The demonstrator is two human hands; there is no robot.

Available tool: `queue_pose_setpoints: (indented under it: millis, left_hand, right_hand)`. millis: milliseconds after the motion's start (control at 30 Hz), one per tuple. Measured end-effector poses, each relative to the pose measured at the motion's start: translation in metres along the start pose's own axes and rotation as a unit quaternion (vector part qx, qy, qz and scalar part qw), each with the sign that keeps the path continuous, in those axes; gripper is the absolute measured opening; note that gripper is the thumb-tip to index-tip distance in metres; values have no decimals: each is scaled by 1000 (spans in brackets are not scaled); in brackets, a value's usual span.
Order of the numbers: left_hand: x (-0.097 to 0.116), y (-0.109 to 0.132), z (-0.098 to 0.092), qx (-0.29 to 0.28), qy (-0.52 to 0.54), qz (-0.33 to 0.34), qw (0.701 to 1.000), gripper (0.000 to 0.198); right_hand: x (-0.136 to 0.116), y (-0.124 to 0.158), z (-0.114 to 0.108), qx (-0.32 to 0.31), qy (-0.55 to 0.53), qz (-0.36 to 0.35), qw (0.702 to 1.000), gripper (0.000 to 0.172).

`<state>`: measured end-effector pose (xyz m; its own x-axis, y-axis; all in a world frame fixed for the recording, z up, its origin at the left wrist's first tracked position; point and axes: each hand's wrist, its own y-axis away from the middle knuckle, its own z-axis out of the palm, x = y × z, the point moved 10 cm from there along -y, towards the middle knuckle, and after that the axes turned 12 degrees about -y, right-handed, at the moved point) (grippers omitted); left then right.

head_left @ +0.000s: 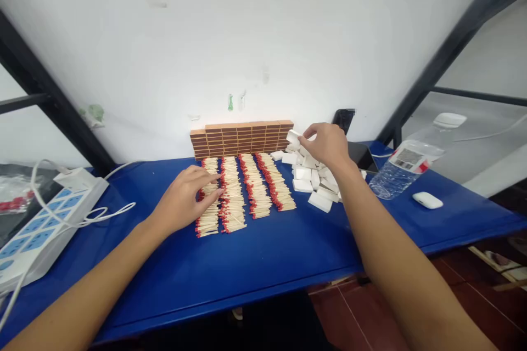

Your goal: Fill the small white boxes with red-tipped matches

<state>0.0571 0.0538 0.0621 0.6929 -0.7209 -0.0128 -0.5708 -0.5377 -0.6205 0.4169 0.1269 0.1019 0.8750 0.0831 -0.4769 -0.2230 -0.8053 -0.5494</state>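
Observation:
Red-headed matches point(256, 186) lie in several long rows on the blue table point(263, 252). My left hand point(185, 197) is over the leftmost rows, its thumb and fingers apart and nothing visible between them. At the right, my right hand point(327, 145) pinches a small white matchbox tray point(293, 136) above a loose heap of white trays point(303, 173). Behind the matches, small boxes with brown striking sides point(242, 140) are stacked in a low wall. The inside of the held tray cannot be made out.
A power strip point(53, 225) with white cables lies at the left. To the right stand a clear plastic bottle point(405, 164) and a white earphone case point(427, 200). A black phone point(343, 119) leans at the back wall. Dark metal posts frame both sides.

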Motion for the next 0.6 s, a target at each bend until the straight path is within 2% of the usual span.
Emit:
queue_pose_setpoints:
  millis: [133, 333, 600]
  left_hand:
    - [-1, 1, 1, -4, -4, -3, 1000, 34]
    - [-1, 1, 1, -4, -3, -2, 1000, 34]
    - [-3, 3, 3, -6, -3, -4, 1000, 37]
  right_hand:
    - [14, -2, -4, 16, 49, 45, 998, 21]
    - [34, -5, -18, 49, 67, 94, 992, 26]
    - [56, -7, -16, 7, 95, 151, 984, 28]
